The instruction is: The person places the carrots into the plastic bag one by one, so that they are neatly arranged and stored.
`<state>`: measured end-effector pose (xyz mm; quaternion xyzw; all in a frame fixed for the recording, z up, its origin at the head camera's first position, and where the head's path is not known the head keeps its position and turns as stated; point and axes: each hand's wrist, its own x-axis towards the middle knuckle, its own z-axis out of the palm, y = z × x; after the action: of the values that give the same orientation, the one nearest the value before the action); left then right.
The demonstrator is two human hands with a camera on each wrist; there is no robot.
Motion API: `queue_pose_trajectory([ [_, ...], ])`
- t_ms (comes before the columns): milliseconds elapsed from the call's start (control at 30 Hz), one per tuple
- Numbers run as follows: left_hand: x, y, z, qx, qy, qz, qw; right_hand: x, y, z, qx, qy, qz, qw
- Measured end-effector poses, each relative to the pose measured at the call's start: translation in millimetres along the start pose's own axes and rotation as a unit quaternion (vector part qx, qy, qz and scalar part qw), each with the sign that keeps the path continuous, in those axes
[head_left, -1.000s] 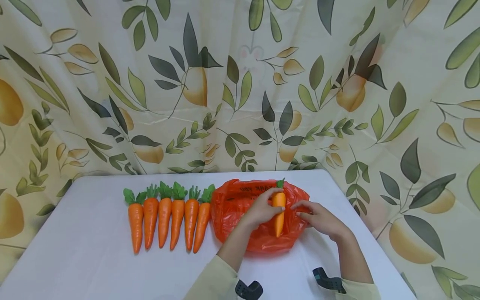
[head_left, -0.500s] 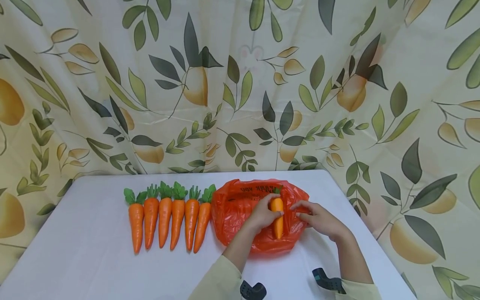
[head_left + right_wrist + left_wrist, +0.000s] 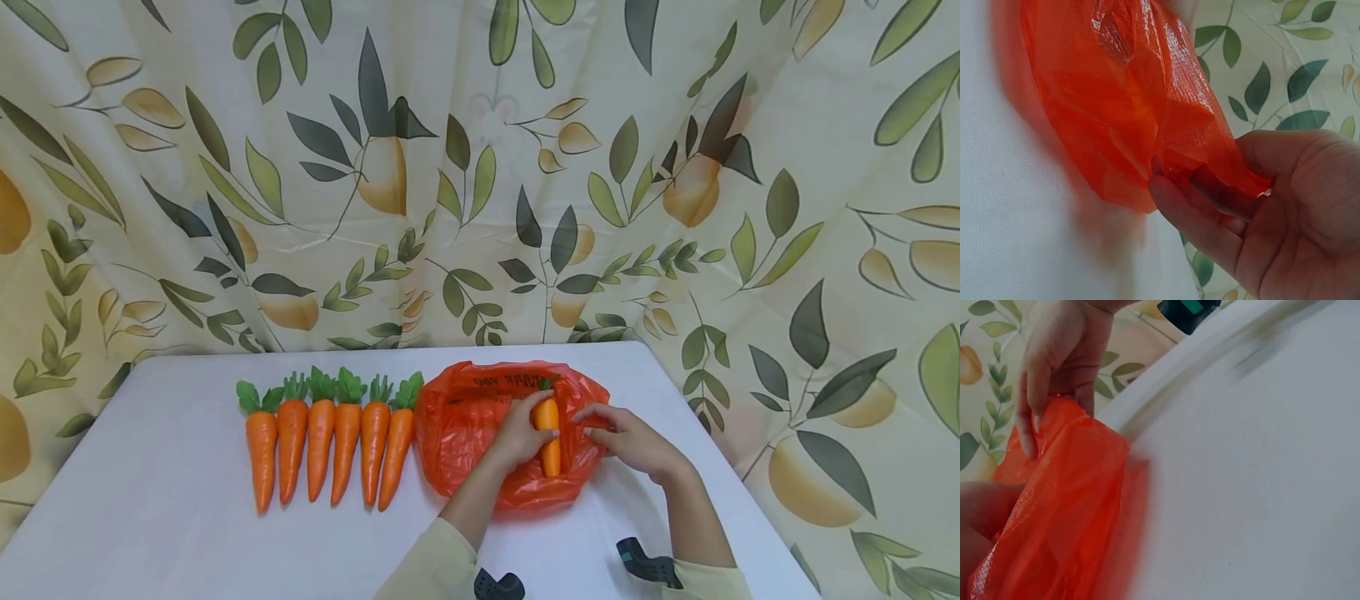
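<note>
A red plastic bag point(image 3: 453, 442) lies on the table with its mouth facing up. My left hand point(image 3: 517, 429) is at the bag's opening and grips an orange carrot point(image 3: 551, 437) with thumb and fingers. The carrot's green top reaches toward the printed back of the bag, its tip points toward me. My right hand point(image 3: 637, 442) pinches the bag's right rim; in the right wrist view the thumb and fingers point(image 3: 1194, 225) lie on either side of the red film point(image 3: 1200, 134). In the left wrist view the bag point(image 3: 1063, 506) hides most of my left hand point(image 3: 982, 519).
Several orange carrots point(image 3: 320, 437) with green tops lie in a row left of the bag, tops away from me. They rest on a white-covered table point(image 3: 172, 500). A leaf-and-fruit patterned curtain point(image 3: 420, 283) hangs behind the table's far edge.
My left hand has lowered the carrot into the bag's mouth, shifting it slightly toward me. The right hand keeps its hold on the rim. The head view has shifted a little.
</note>
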<state>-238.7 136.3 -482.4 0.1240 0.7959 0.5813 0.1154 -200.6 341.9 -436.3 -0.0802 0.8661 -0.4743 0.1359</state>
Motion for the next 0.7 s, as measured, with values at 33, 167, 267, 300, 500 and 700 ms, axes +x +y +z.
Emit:
queue_pose_trajectory([
  [33,-0.3,-0.5,-0.1,-0.002,0.003,0.004,1.0000,0.1,0.4,0.4,-0.001,0.000,-0.001,1.0000],
  [167,-0.5,-2.0,-1.2,-0.010,0.008,0.018,0.9998,0.4,1.3,1.0,-0.003,0.000,-0.003,1.0000],
  [267,-0.3,-3.2,-2.6,-0.015,0.003,0.024,0.9996,0.1,0.8,0.6,-0.005,-0.001,-0.004,1.0000],
  [300,-0.1,-3.6,-3.2,-0.018,0.002,0.024,0.9996,0.0,0.4,0.5,-0.005,-0.002,-0.004,1.0000],
  [500,2.2,-5.5,-4.5,-0.036,-0.008,0.019,0.9991,-0.8,-3.4,-0.8,-0.006,-0.002,0.000,1.0000],
  [700,2.3,-4.6,-5.8,-0.022,-0.002,0.015,0.9996,-1.3,-3.7,-1.3,-0.009,-0.007,0.004,0.9999],
])
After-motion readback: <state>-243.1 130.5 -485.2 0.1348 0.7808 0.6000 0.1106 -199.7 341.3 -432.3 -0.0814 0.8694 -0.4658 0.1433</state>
